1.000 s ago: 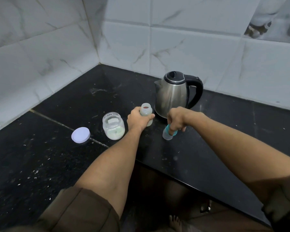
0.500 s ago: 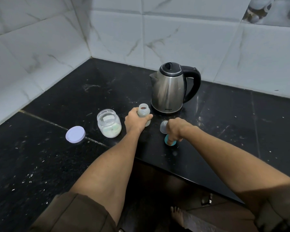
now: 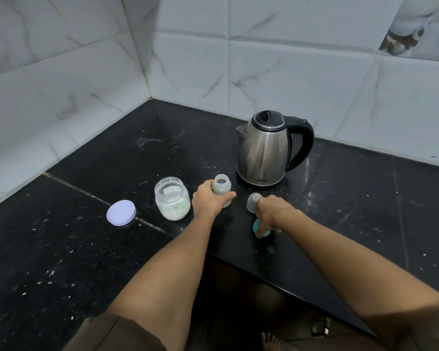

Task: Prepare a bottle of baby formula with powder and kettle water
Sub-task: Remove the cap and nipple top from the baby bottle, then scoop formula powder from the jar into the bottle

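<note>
My left hand (image 3: 208, 202) grips an open, translucent baby bottle (image 3: 221, 188) standing upright on the black counter (image 3: 340, 211), in front of a steel kettle (image 3: 266, 150) with a black handle. My right hand (image 3: 271, 214) rests on the counter, fingers closed on the teal bottle ring (image 3: 259, 228), which sits on the surface. A clear dome cap (image 3: 252, 201) stands just beyond that hand, touching its knuckles. Left of the bottle is an open glass jar (image 3: 172, 198) with white powder in its bottom.
The jar's lilac lid (image 3: 121, 212) lies flat to the left of the jar. White marble-pattern tiled walls meet in a corner behind the counter. The counter's front edge runs diagonally under my right forearm, with the floor and a bare foot below.
My right hand carried the teal ring and clear cap down to the counter; the cap now stands apart beside the hand. My left hand stayed on the bottle.
</note>
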